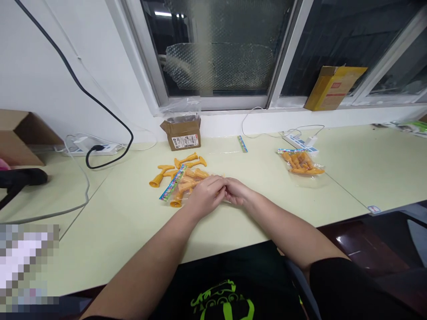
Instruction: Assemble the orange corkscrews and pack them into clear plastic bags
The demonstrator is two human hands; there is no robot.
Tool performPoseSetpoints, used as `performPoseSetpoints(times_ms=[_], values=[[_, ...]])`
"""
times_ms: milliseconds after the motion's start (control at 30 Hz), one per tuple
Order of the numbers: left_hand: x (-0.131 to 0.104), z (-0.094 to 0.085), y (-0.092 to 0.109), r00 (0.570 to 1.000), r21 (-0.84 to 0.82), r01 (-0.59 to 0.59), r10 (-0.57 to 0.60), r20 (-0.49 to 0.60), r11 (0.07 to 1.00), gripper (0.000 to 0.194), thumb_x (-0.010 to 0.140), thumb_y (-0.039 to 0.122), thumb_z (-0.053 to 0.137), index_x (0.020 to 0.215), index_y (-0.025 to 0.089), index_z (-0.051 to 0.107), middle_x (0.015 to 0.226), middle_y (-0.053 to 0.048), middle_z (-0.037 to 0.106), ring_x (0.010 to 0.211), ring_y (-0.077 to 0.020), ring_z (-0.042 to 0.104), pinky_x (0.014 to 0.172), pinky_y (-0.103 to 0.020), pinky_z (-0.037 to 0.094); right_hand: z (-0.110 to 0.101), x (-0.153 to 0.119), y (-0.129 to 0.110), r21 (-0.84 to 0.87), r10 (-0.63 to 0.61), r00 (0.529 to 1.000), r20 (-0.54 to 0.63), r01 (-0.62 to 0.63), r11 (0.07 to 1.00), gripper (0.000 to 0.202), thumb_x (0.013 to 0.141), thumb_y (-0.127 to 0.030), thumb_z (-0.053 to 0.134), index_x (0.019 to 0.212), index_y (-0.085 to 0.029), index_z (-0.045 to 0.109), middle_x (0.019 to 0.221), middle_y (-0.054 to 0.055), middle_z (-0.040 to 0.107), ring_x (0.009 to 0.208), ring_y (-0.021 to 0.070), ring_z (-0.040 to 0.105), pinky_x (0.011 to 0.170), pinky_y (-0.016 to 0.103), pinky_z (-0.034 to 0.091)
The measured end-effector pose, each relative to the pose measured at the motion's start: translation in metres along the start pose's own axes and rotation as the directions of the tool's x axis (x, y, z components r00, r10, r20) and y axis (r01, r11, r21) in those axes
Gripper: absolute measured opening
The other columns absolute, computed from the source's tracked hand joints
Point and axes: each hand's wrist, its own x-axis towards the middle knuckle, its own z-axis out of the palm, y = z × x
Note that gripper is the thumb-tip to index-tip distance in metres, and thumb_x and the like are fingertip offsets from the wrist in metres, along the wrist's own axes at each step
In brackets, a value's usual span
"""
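Black short-sleeved shirt with bright green front print

Long table, power strips and cartons suggest a workroom.

A white wall is broken by a wide window, whose dark panes are held in pale frames. Near the top of the left pane, a bright strip of light is seen, and the lower part is covered by a sheet of bubble wrap. Farther right, a yellow carton is propped against the glass. At the left, the wall is crossed by a curving black cable. Below, a pale green counter is set along the wall and marked by thin seams. Under its right-hand edge, a glossy dark red surface is dimly seen.
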Motion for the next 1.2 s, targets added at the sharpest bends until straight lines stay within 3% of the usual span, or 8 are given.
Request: performPoseSetpoints(times_ms=[100, 233, 367, 533, 700, 933, 1033, 1200], values=[[0.001, 0.001, 0.004, 0.999, -0.010, 0.012, -0.012, 0.030, 1.000, 0.020, 0.098, 0.014, 0.049, 0.103, 0.020, 0.067, 0.102, -0.008, 0.073, 0.101, -0.0223, 0.067, 0.093, -0.040, 0.052, -0.004, -0.004, -0.004, 0.041, 0.051, 0.999, 0.013, -0.051, 0.998, 0.018, 0.094, -0.035, 0.066, 0.088, -0.019, 0.059, 0.056, -0.006, 0.050, 0.041, 0.0048, 0.036, 0.038, 0.014, 0.031], [0.001, -0.007, 0.009, 0.995, 0.019, 0.031, -0.032, 0.090, 0.999, 0.018, 0.099, 0.022, 0.053, 0.108, 0.023, 0.069, 0.101, -0.007, 0.074, 0.101, -0.0233, 0.066, 0.097, -0.043, 0.047, -0.020, -0.010, -0.010, -0.240, 0.032, 0.981, 0.190, 0.015, 0.971, 0.023, 0.084, -0.033, 0.079, 0.094, -0.021, 0.063, 0.054, -0.009, 0.047, 0.042, 0.0055, 0.034, 0.039, 0.015, 0.027], [0.001, -0.023, 0.001, 0.989, 0.058, 0.148, -0.146, -0.033, 0.987, 0.025, 0.098, 0.027, 0.055, 0.118, 0.024, 0.069, 0.116, -0.008, 0.072, 0.115, -0.0251, 0.063, 0.105, -0.043, 0.044, -0.033, -0.015, -0.019, -0.446, 0.042, 0.937, 0.347, 0.125, 0.886, 0.036, 0.080, -0.046, 0.084, 0.097, -0.019, 0.068, 0.065, -0.006, 0.058, 0.047, 0.0047, 0.037, 0.043, 0.017, 0.029], [-0.001, -0.036, -0.020, 0.894, 0.161, 0.420, -0.438, 0.093, 0.893, 0.034, 0.096, 0.042, 0.057, 0.122, 0.024, 0.069, 0.127, -0.010, 0.070, 0.124, -0.0318, 0.061, 0.101, -0.045, 0.047, -0.030, -0.015, -0.024, -0.489, 0.064, 0.902, 0.426, 0.170, 0.855, 0.048, 0.080, -0.057, 0.082, 0.100, -0.015, 0.071, 0.066, -0.005, 0.060, 0.048, 0.0043, 0.037, 0.044, 0.018, 0.028], [-0.002, -0.034, -0.024, 0.762, 0.220, 0.548, -0.590, 0.269, 0.807, 0.036, 0.100, 0.050, 0.045, 0.097, 0.025, 0.070, 0.103, -0.009, 0.077, 0.092, -0.0290, 0.070, 0.070, -0.037, 0.048, -0.029, -0.008, -0.014, -0.416, -0.037, 0.940, 0.339, 0.185, 0.890, 0.052, 0.073, -0.050, 0.089, 0.106, -0.017, 0.065, 0.057, -0.010, 0.055, 0.046, 0.0062, 0.046, 0.046, 0.018, 0.036], [-0.002, -0.033, -0.030, 0.711, 0.322, 0.576, -0.655, 0.257, 0.751, 0.028, 0.097, 0.043, 0.045, 0.081, 0.024, 0.059, 0.078, -0.006, 0.071, 0.070, -0.0245, 0.065, 0.056, -0.030, 0.036, -0.033, -0.016, -0.024, -0.378, -0.110, 0.941, 0.321, 0.234, 0.896, 0.055, 0.080, -0.052, 0.083, 0.122, -0.019, 0.067, 0.095, 0.005, 0.079, 0.087, 0.0156, 0.073, 0.085, 0.031, 0.055], [0.000, -0.033, -0.033, 0.721, 0.285, 0.610, -0.667, 0.186, 0.739, 0.026, 0.099, 0.038, 0.043, 0.079, 0.024, 0.053, 0.075, -0.005, 0.067, 0.068, -0.0229, 0.062, 0.057, -0.030, 0.036, -0.035, -0.029, -0.032, -0.405, -0.106, 0.942, 0.319, 0.236, 0.883, 0.055, 0.082, -0.054, 0.080, 0.123, -0.020, 0.066, 0.100, 0.006, 0.080, 0.094, 0.0184, 0.074, 0.089, 0.034, 0.054], [0.004, -0.034, -0.030, 0.841, -0.008, 0.536, -0.535, -0.086, 0.844, 0.026, 0.104, 0.040, 0.039, 0.085, 0.024, 0.047, 0.078, -0.002, 0.059, 0.074, -0.0200, 0.057, 0.067, -0.032, 0.042, -0.038, -0.048, -0.041, -0.670, -0.202, 0.952, 0.229, 0.305, 0.677, 0.032, 0.077, -0.042, 0.084, 0.096, -0.019, 0.073, 0.091, 0.005, 0.077, 0.089, 0.0210, 0.071, 0.092, 0.038, 0.054]])
